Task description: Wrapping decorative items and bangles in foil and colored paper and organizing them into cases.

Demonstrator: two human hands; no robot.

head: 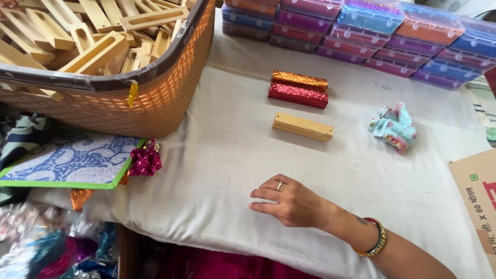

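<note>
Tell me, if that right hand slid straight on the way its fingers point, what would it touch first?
The right hand points left over the white cloth. The crumpled magenta foil by the orange basket looks first in line, though depth is unclear.

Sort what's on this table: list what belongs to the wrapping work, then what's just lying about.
In the work: right hand, bare wooden block, red wrapped block, orange wrapped block, basket of blocks.
Lying about: crumpled cloth, stacked plastic boxes, cardboard box.
</note>
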